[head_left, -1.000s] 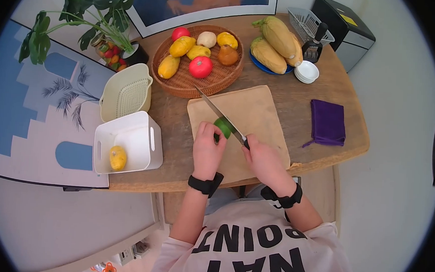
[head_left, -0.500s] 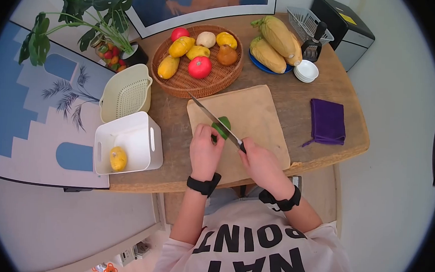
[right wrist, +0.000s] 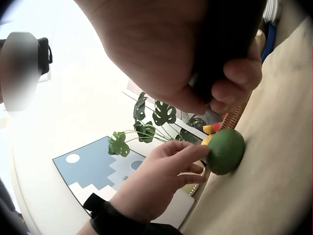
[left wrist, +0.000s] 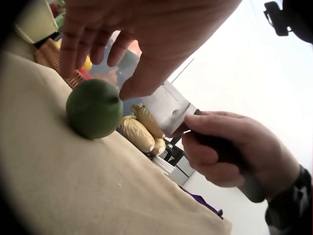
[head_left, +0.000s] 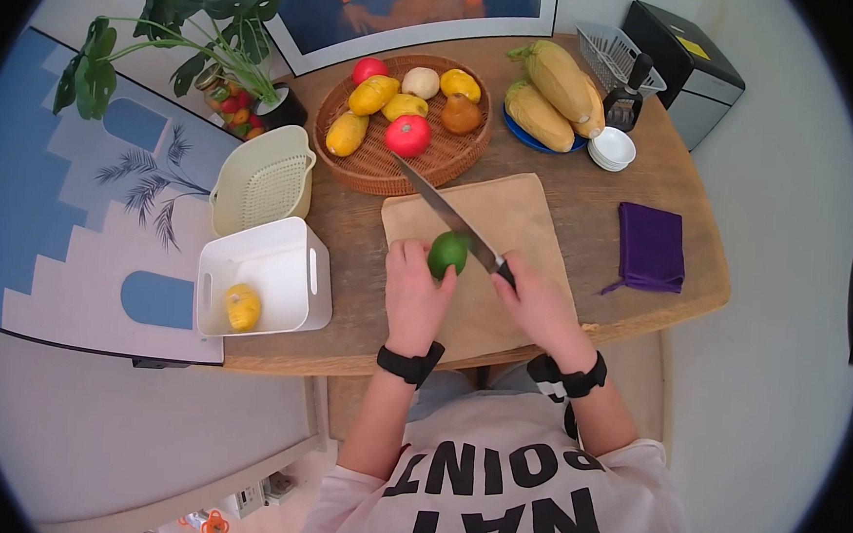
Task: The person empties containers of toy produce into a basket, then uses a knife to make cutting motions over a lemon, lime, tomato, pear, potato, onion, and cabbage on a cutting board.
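Observation:
A round green lime (head_left: 448, 255) sits on the beige cutting board (head_left: 508, 208), its skin whole on the side seen in the left wrist view. My left hand (head_left: 416, 290) hovers around it with fingers loosely extended. In the left wrist view the thumb tip is right at the lime's (left wrist: 94, 108) stem end, while the other fingers hang just above it. My right hand (head_left: 546, 313) grips the black handle (left wrist: 227, 156) of a kitchen knife (head_left: 454, 216). The blade slants up and left, beyond the lime's right side, its tip close over the wicker basket's near rim.
A round wicker basket (head_left: 354, 172) of fruit stands behind the board. To the left are a white bin (head_left: 289, 278) with one yellow fruit (head_left: 243, 307) and a pale green colander (head_left: 266, 183). A blue plate (head_left: 520, 133) of corn, white bowls (head_left: 611, 149) and a purple cloth (head_left: 651, 246) lie rightward.
The knife has shifted from over the lime to its right side, with my right hand. My left fingers have loosened and spread, and more of the lime shows. The head view has shifted slightly.

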{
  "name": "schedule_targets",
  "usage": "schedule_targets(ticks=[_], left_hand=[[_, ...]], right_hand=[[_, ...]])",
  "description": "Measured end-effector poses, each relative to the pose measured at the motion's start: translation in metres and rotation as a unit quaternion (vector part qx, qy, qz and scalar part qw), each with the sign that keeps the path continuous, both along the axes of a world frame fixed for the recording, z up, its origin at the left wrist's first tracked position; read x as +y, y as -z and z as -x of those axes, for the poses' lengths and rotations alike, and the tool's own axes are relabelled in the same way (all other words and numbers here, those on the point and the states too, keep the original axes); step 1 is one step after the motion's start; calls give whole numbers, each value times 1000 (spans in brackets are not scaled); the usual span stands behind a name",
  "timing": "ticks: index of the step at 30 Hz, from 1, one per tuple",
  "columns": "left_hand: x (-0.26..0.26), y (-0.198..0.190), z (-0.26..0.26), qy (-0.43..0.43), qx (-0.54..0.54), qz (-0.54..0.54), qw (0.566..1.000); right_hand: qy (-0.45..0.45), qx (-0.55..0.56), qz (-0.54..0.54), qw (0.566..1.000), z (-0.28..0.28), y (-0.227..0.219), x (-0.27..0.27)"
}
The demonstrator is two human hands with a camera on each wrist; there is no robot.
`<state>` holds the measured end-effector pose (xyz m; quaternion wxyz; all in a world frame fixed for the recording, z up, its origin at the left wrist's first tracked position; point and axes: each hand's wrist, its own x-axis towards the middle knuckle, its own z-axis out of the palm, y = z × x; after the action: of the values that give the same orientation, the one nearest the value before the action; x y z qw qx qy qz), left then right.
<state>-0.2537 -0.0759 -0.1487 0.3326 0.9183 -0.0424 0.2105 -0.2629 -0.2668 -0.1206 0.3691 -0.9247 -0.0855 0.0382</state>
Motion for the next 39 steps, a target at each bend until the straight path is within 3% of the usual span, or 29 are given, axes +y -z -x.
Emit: schedule_targets(ticks=[1, 7, 10, 15, 17, 21, 23, 27, 31, 33, 35, 39], left_hand=[[-2, -4, 0, 2, -24, -28, 999], [-8, 5, -9, 56, 124, -46, 990], [-7, 4, -17, 60, 137, 9, 989], [43, -51, -41, -40, -35, 28, 998], [77, -72, -55, -109, -31, 28, 993], [162, -69, -91, -206, -14, -60, 977], [213, -45, -111, -252, 23, -98, 962], [204, -45, -116, -308, 39, -218, 925], [145, -53, -131, -154, -82, -186, 967], [123, -45, -150, -66, -64, -153, 984], [92, -36, -161, -43, -15, -115, 992], [57, -5, -197, 12, 28, -137, 990]], right_hand=[[2, -4, 24, 1000, -2, 1, -4], [-2, -10, 97, 995, -3, 24, -20], [-4, 8, 88, 996, -2, 38, -24], [9, 43, 75, 996, -4, 34, -23], [10, 43, 76, 996, -2, 33, -23], [11, 32, 68, 997, -1, 33, -23], [8, 30, 67, 997, -1, 38, -24], [4, 33, 73, 997, -3, 42, -25], [8, 45, 66, 997, -4, 41, -25], [7, 53, 68, 996, -5, 38, -25], [3, 50, 65, 997, -4, 37, -24], [2, 22, 56, 998, -4, 44, -26]])
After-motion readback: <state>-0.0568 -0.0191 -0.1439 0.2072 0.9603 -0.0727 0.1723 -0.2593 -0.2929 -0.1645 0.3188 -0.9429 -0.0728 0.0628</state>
